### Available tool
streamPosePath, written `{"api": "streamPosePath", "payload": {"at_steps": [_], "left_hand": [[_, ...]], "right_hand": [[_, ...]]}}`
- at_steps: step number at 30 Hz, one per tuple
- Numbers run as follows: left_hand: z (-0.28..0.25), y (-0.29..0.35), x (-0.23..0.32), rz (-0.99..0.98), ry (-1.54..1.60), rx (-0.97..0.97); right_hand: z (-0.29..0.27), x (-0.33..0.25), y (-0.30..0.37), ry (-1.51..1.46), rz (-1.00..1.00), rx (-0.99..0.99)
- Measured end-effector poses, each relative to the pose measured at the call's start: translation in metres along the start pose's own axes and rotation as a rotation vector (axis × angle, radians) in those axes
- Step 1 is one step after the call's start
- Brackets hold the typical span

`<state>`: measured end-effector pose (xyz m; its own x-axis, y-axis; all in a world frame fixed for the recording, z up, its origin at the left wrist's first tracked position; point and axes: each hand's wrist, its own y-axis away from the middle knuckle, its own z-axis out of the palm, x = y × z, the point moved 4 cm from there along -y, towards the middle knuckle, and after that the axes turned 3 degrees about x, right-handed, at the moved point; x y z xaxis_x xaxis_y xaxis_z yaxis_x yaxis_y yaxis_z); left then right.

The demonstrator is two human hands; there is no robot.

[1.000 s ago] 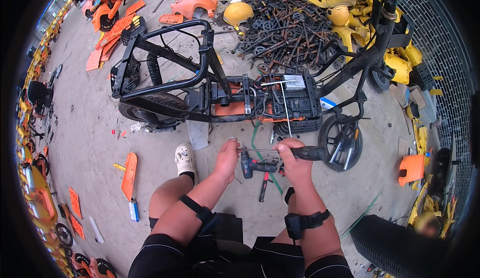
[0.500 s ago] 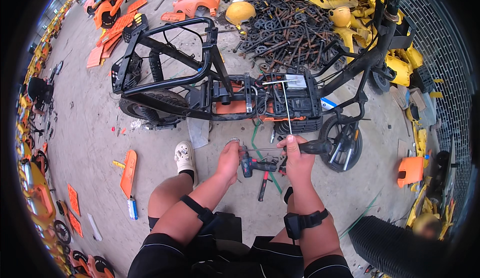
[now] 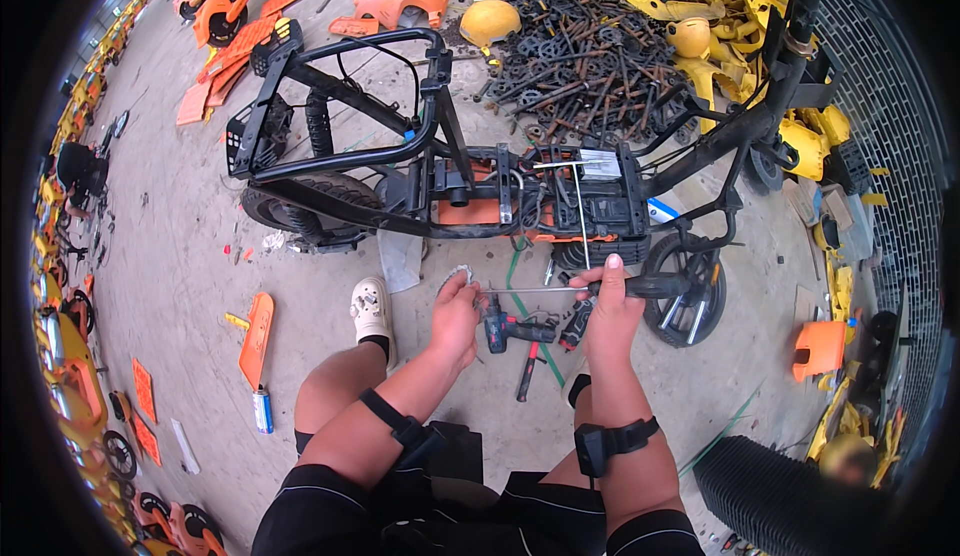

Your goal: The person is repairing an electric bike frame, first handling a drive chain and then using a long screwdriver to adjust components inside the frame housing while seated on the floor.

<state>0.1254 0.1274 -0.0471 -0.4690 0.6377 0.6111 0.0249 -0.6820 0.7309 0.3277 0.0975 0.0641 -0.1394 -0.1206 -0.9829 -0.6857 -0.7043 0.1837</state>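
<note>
A screwdriver with a black handle lies level in my right hand, whose fingers are closed round it with the thumb up. Its thin shaft points left toward my left hand. That hand is closed, and a small greyish thing shows at its fingertips, too unclear to name. Beyond my hands stands a stripped black scooter frame. Across its floor section rests a T-handle wrench, its lower end close to my right hand. Below the shaft, a cordless drill and a hammer lie on the ground.
A heap of rusty metal parts and yellow panels lies behind the frame. Nearer are an orange panel, a spray can, an orange cover and a black ribbed stack. Another person is at far left.
My right hand has shifted slightly right and up with the screwdriver, and more of its shaft shows. My left hand stays nearly in place. The whole view has moved slightly.
</note>
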Motion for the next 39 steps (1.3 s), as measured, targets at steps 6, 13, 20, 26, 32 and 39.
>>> {"api": "streamPosePath", "payload": {"at_steps": [6, 13, 20, 26, 32, 39], "left_hand": [[0.003, 0.003, 0.014, 0.014, -0.005, -0.04], [0.003, 0.006, 0.02, 0.038, 0.008, -0.075], [0.009, 0.016, 0.037, 0.066, 0.027, -0.129], [0.009, 0.016, 0.043, 0.174, -0.02, -0.137], [0.006, 0.018, 0.042, 0.305, -0.127, -0.135], [0.0, 0.015, 0.041, 0.471, -0.3, -0.159]], "right_hand": [[-0.005, 0.006, -0.006, -0.045, 0.091, 0.077], [-0.008, 0.016, -0.012, -0.141, 0.171, 0.134], [-0.012, 0.028, -0.019, -0.321, 0.266, 0.18], [-0.015, 0.039, -0.021, -0.431, 0.349, 0.17], [-0.018, 0.046, -0.024, -0.499, 0.425, 0.157], [-0.02, 0.051, -0.023, -0.511, 0.505, 0.158]]}}
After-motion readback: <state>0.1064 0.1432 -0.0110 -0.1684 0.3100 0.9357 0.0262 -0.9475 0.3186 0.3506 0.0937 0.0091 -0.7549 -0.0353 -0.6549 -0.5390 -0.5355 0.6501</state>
